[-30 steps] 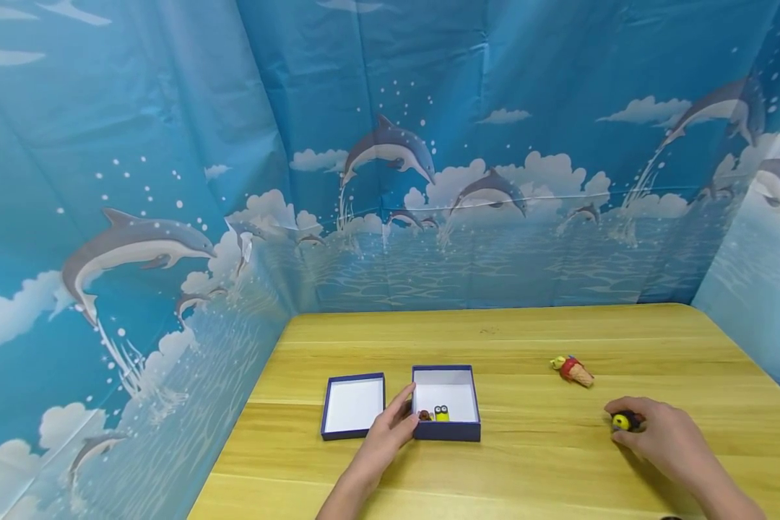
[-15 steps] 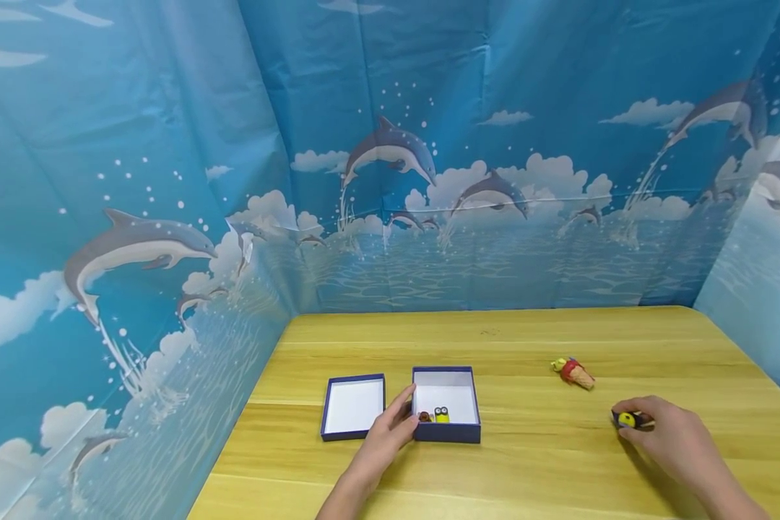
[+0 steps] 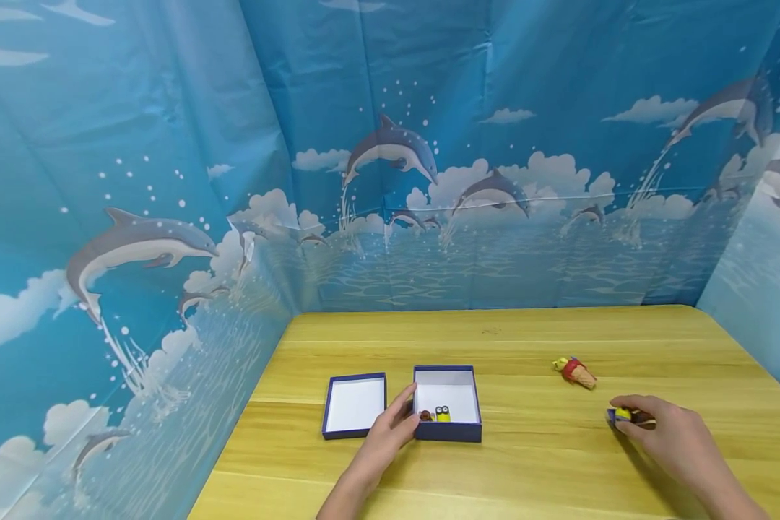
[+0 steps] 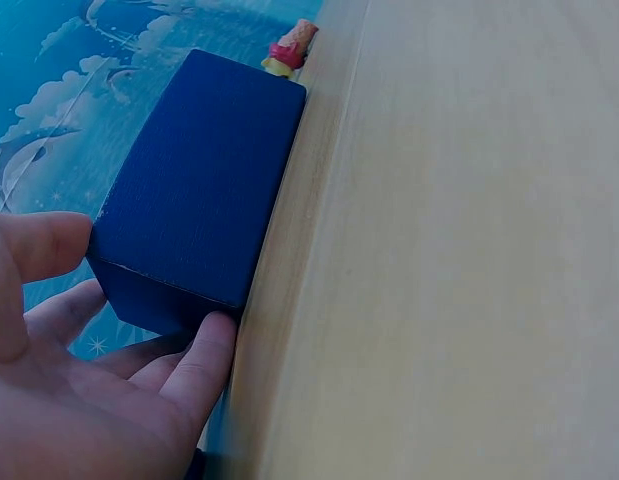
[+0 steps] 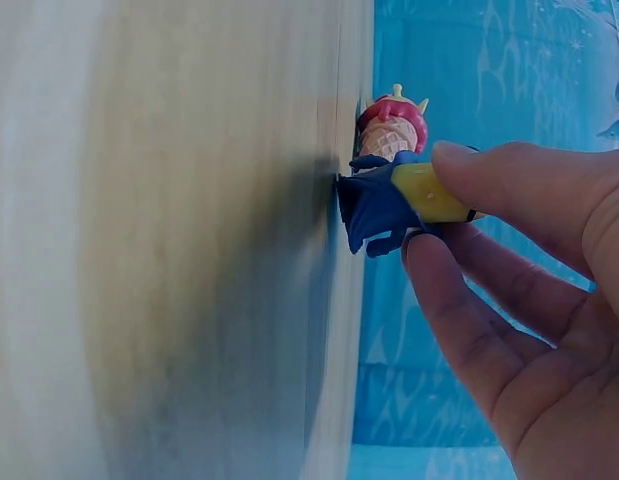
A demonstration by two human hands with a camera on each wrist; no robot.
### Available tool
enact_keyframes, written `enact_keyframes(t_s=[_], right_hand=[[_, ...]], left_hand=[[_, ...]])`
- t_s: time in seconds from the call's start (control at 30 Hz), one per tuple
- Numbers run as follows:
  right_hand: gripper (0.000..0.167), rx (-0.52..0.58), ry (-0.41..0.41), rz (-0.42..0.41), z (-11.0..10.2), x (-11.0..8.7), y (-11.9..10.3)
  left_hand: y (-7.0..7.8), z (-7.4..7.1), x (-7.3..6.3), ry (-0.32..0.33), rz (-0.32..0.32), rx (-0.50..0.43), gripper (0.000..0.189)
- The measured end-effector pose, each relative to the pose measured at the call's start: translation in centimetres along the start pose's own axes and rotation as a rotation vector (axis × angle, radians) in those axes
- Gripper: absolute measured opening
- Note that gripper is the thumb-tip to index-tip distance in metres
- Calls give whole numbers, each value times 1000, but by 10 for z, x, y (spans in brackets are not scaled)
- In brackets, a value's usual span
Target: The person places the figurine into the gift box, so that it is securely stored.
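Observation:
My right hand [image 3: 679, 433] pinches a yellow-and-blue toy figurine [image 5: 389, 200] between thumb and fingers, over the right part of the table. The figurine's flared blue end points down at the tabletop in the right wrist view. With its fingers mostly straight, my left hand [image 3: 380, 437] touches the left front corner of an open blue box [image 3: 448, 431]. The box's lining is white. A yellow toy with two round eyes [image 3: 443, 414] and a small brown toy [image 3: 425, 416] are inside, along the front wall, which hides their lower parts.
Left of the box lies its lid [image 3: 354, 406], white inside with a blue rim. An ice-cream-cone toy [image 3: 576, 372] with a red and yellow top lies beyond my right hand. A dolphin-print curtain [image 3: 390, 180] hangs behind the wooden table [image 3: 520, 477].
My right hand has turned the figurine in its fingers, so its blue end now faces left in the head view. The left hand, box and lid have stayed put.

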State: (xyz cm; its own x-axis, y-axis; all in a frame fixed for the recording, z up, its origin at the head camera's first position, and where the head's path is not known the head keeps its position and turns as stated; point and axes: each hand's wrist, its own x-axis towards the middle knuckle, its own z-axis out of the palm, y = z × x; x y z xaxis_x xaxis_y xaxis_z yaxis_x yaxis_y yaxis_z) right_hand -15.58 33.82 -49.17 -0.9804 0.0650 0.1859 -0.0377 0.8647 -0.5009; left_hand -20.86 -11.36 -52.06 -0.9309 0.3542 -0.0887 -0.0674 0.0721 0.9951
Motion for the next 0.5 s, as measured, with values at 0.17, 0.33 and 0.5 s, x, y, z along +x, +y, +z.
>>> enact_keyframes(t_s=[0.17, 0.33, 0.5], right_hand=[[37, 13, 7, -13, 1, -2, -1], [35, 31, 32, -27, 1, -5, -2], [32, 50, 35, -27, -1, -5, -5]], left_hand=[[0, 0, 0, -4, 6, 6, 56], [-1, 1, -1, -7, 13, 9, 56], [0, 1, -1, 4, 7, 12, 56]])
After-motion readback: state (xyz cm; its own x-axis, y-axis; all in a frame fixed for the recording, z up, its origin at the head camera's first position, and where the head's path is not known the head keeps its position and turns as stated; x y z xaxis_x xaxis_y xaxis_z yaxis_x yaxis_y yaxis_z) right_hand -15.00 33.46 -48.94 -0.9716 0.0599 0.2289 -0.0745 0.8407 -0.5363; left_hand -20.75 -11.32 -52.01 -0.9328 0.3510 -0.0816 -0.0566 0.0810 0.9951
